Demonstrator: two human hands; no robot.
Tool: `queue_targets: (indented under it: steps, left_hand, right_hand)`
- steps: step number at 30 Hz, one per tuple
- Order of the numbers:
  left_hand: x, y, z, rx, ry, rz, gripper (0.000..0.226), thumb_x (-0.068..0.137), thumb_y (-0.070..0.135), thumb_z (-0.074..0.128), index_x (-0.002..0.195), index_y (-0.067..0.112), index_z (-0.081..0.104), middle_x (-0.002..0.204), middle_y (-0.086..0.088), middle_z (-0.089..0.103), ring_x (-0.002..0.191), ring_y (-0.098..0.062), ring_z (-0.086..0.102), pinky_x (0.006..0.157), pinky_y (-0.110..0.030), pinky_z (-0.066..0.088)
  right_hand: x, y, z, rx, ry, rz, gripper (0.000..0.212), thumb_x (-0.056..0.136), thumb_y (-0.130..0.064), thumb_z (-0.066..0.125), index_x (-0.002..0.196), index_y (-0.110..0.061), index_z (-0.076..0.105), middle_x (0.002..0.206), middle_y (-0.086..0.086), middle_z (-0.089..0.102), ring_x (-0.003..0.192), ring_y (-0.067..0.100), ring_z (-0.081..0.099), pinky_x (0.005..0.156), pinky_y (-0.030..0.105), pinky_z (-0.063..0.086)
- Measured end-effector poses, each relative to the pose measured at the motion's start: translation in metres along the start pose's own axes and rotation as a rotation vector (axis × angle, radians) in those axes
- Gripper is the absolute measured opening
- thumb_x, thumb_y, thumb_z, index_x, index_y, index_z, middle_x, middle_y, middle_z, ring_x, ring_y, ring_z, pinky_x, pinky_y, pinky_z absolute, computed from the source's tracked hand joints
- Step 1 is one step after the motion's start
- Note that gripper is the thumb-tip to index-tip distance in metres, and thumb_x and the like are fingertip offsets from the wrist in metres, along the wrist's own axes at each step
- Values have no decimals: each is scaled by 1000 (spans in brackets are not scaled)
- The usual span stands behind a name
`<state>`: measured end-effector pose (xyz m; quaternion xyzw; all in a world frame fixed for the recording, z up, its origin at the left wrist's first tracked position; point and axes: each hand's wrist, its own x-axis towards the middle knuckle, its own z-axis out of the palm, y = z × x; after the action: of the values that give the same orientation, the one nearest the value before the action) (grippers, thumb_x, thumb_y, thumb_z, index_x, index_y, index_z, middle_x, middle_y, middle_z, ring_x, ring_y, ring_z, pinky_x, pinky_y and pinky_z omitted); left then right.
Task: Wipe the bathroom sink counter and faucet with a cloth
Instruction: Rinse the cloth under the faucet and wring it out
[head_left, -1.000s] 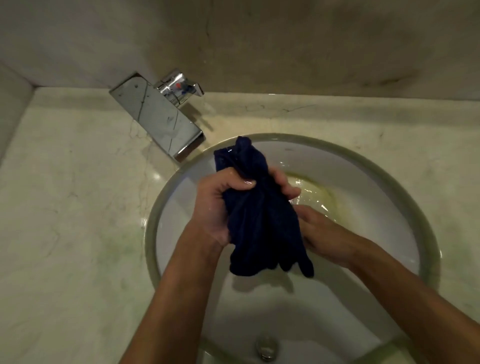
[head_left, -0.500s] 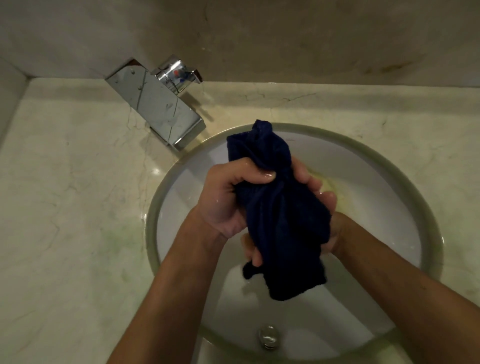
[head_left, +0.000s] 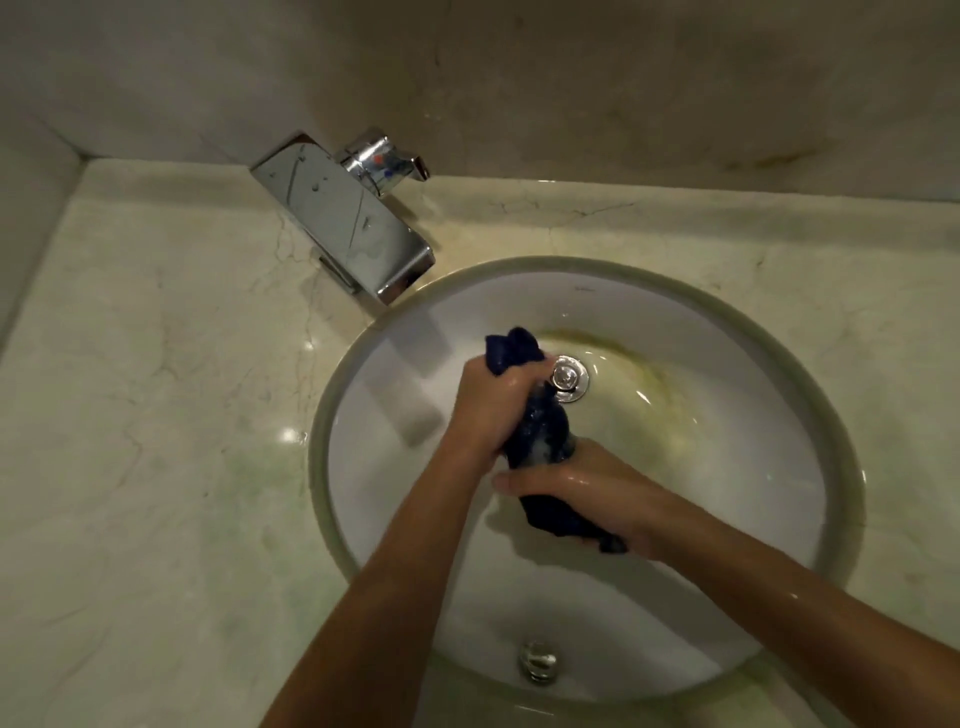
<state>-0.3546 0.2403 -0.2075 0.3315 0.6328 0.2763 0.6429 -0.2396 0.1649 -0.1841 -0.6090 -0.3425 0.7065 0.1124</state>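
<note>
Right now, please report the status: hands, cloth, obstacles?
Left hand and right hand both grip dark blue cloth, over basin. Nothing blocks faucet.

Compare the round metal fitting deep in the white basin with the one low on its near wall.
The drain stopper sits at the basin's bottom, next to the dark blue cloth; the overflow fitting sits on the near wall, apart from it. The stopper looks larger, ringed by yellowish staining; the overflow's surround looks white. Both are round, shiny metal.

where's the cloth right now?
Head view, centre: the dark blue cloth is bunched over the sink basin, gripped by the left hand above and the right hand below, beside the drain.
</note>
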Motion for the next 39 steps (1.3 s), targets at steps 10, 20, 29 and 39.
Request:
queue_targets:
  steps: [10,20,29,39]
  left_hand:
    - [-7,-6,19,381,137,59,23,71,20,59,90,9,66,79,-10,67,72,-29,61,62,-34,48]
    - [-42,11,-41,-439,-452,-61,67,79,50,81,138,27,60,128,-11,66,112,-26,66,87,-41,57]
    - [-51,10,-20,-892,-742,61,15,92,19,71,97,17,56,93,-2,64,80,-15,67,87,-39,59]
    - [-7,15,19,447,75,27,26,92,18,62,70,6,57,65,-3,59,52,-12,58,49,-23,43]
  right_hand:
    - [9,14,1,-567,360,-73,46,76,-40,73,113,-28,48,83,-6,69,71,13,67,62,29,55]
    - [-38,-1,-39,585,-554,-18,70,81,-37,73,136,2,56,89,8,65,58,15,59,42,20,43]
    - [-32,26,6,987,-1049,-164,53,86,-26,66,130,-9,42,94,4,55,66,12,60,53,20,51]
    - [-10,-4,16,-319,357,-65,17,73,-30,70,81,-20,59,62,-6,68,56,11,64,60,33,54]
